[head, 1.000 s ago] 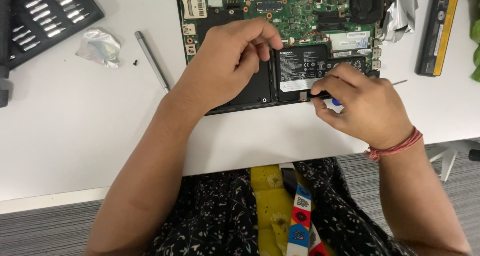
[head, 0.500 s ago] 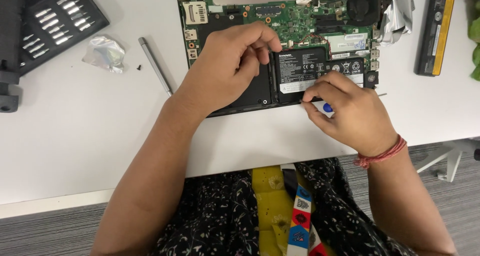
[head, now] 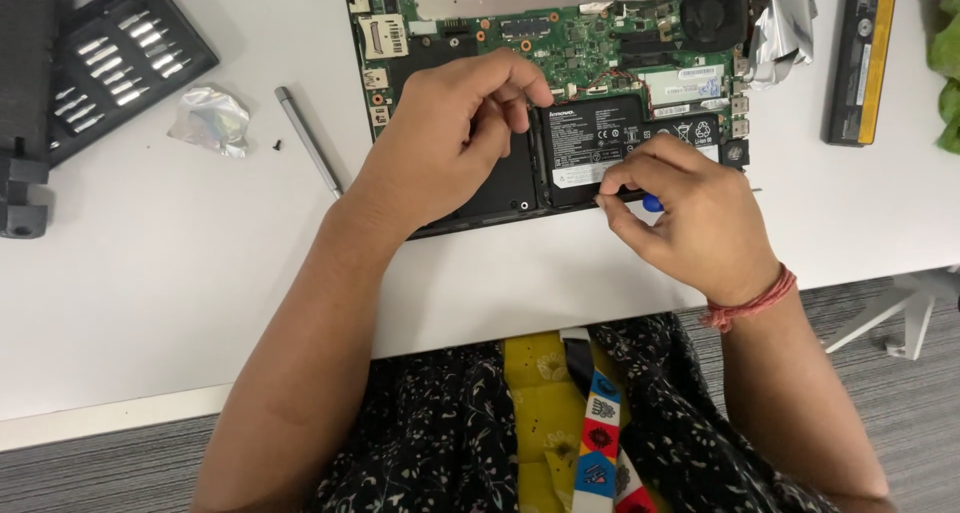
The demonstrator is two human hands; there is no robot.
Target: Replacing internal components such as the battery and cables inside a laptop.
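**Two hands at the battery of an opened laptop**

An opened laptop [head: 470, 33] lies on the white counter [head: 200, 253] with its base cover off, so the green circuit board [head: 580, 43], a fan [head: 715, 18] at the upper right and a flat black internal battery [head: 590, 138] show. The battery sits in the lower right part of the chassis, close to the near edge.

The left hand [head: 450, 143] rests over the black panel just left of the battery, its fingers curled and its fingertips [head: 530, 93] pinched together at the battery's upper left corner; whether anything is caught between them cannot be told. The right hand [head: 690, 218] lies at the battery's lower right edge, its grip closed on a small tool with a blue handle [head: 652, 203], of which only a bit shows between the fingers. A red thread bracelet [head: 750, 298] circles that wrist.

On the counter to the left lie a slim grey pen-like driver [head: 308, 141], a tiny dark screw [head: 277, 146] and a crumpled clear plastic bag [head: 210, 120]. Further left an open black case of screwdriver bits [head: 120, 58] stands at an angle. At the far right a long black battery pack with a yellow stripe [head: 860, 58] lies well apart from the laptop, with crumpled silver foil [head: 785, 23] between them.
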